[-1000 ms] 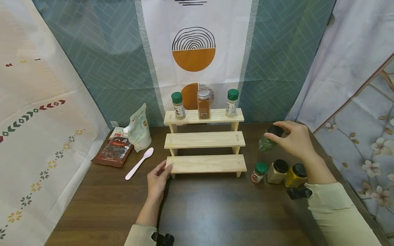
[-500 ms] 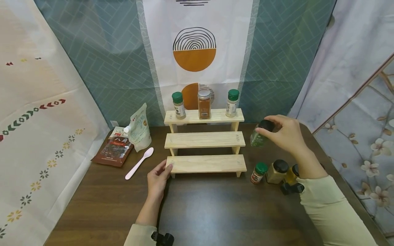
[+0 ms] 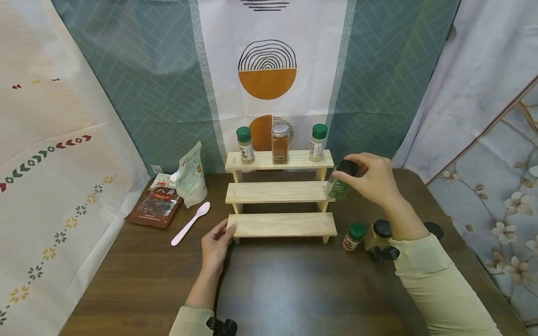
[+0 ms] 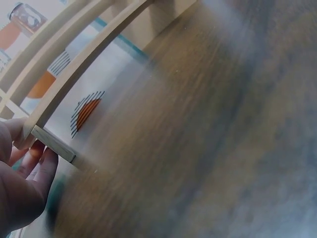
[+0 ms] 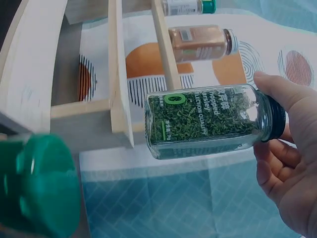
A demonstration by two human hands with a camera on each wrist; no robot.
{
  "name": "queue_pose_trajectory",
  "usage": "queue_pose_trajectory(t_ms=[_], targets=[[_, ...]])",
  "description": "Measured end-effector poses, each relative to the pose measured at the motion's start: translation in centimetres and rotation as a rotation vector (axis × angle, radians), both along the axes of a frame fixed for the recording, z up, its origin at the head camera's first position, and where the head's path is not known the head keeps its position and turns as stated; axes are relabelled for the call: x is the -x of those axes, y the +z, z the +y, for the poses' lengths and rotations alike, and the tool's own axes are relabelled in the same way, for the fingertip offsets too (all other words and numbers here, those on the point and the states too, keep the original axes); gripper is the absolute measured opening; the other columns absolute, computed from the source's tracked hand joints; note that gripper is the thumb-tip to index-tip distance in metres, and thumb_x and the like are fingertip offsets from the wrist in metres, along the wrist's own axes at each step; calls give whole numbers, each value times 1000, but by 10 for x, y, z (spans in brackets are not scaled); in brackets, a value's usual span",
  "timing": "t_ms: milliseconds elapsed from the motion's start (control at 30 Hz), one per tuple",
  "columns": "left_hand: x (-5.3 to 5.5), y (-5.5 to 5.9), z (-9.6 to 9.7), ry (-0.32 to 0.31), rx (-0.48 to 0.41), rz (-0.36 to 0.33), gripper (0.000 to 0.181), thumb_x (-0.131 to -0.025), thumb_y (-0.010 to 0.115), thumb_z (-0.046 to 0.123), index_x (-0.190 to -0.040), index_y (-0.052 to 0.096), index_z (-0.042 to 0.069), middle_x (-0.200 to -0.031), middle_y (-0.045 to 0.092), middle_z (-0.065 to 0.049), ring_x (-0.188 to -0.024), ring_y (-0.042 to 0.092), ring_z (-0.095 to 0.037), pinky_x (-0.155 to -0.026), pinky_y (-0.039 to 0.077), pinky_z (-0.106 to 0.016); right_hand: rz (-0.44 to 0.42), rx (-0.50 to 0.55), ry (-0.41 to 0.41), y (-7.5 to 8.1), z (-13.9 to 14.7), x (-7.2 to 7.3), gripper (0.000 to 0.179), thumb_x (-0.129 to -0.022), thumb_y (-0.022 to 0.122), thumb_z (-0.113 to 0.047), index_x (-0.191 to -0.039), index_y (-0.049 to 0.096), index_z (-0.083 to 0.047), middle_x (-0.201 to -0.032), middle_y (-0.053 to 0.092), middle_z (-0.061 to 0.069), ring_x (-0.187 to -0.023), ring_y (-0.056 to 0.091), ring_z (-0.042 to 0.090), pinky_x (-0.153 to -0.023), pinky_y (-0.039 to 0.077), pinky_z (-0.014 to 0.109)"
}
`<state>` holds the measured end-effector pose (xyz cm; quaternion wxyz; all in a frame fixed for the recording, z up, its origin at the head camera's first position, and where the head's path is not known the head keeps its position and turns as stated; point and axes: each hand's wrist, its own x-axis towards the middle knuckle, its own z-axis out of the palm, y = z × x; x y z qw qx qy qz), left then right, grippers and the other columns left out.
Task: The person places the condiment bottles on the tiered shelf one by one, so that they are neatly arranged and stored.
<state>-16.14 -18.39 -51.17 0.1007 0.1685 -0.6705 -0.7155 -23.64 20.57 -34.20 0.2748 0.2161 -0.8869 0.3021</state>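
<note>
The parsley jar (image 5: 203,121) is up in the air at the right end of the rack's middle tier (image 3: 273,192), roughly upright, its base overlapping that end in the head view; I cannot tell whether they touch. The right hand (image 3: 374,179) holds it by the black cap, thumb on one side and fingers on the other, so the glass is left free below. The left hand (image 3: 216,245) grips the left end of the bottom tier (image 3: 281,225), seemingly to steady the rack. The step in hand looks to be bringing the jar onto the middle tier. The next move would call for shifting the base fully over the board, keeping it level and clear of the edge, then lowering it gently before the fingers part. On the top tier (image 3: 262,159) stand a brown jar (image 3: 280,149) and, well apart on either side of it, a left shaker (image 3: 246,151) and a right shaker (image 3: 317,150), both green-capped. Right of the rack, on the table (image 3: 286,289), are a red-label jar (image 3: 351,242) and a black-capped jar (image 3: 376,235), the latter partly behind the right wrist. Left lie a spoon (image 3: 191,224) and a brown packet (image 3: 155,205), with a pouch (image 3: 192,179) standing beside them
</note>
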Motion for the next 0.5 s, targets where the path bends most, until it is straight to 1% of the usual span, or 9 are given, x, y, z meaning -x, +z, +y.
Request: queue_pose_trajectory(t_ms=[100, 233, 333, 433, 500], targets=[[-2, 0, 1, 7, 3, 9, 42, -91, 78, 11, -129, 67, -2, -97, 71, -6, -80, 65, -3, -74, 54, -16, -3, 6, 5, 1, -8, 1, 43, -77, 90, -26, -111, 76, -2, -96, 74, 13, -63, 54, 18, -60, 43, 35], [-3, -1, 2, 19, 8, 29, 41, -90, 79, 12, -127, 68, -2, -95, 71, -5, -81, 66, -5, -74, 55, -17, 0, 22, 27, 1, -19, 3, 44, -77, 91, -26, -109, 75, -1, -97, 74, 13, -64, 58, 19, -60, 46, 35], [-3, -1, 2, 21, 11, 37, 41, -90, 79, 13, -126, 69, -3, -95, 71, -5, -82, 66, -6, -73, 56, -18, 0, 36, 50, 1, -27, 3, 45, -76, 91, -25, -109, 75, 1, -97, 74, 14, -65, 62, 20, -66, 47, 36], [-3, -1, 3, 22, 7, 43, 41, -90, 79, 13, -126, 68, -3, -94, 71, -4, -82, 66, -7, -72, 56, -19, 4, 42, 69, 1, -36, 3, 47, -75, 92, -26, -109, 75, 2, -96, 74, 14, -63, 62, 20, -65, 47, 37], [-4, -2, 2, 19, 7, 47, 42, -90, 79, 13, -126, 68, -4, -95, 71, -4, -82, 66, -6, -72, 56, -19, 3, 46, 79, 2, -42, 4, 48, -75, 92, -26, -110, 75, 2, -98, 74, 14, -65, 61, 21, -63, 48, 37]])
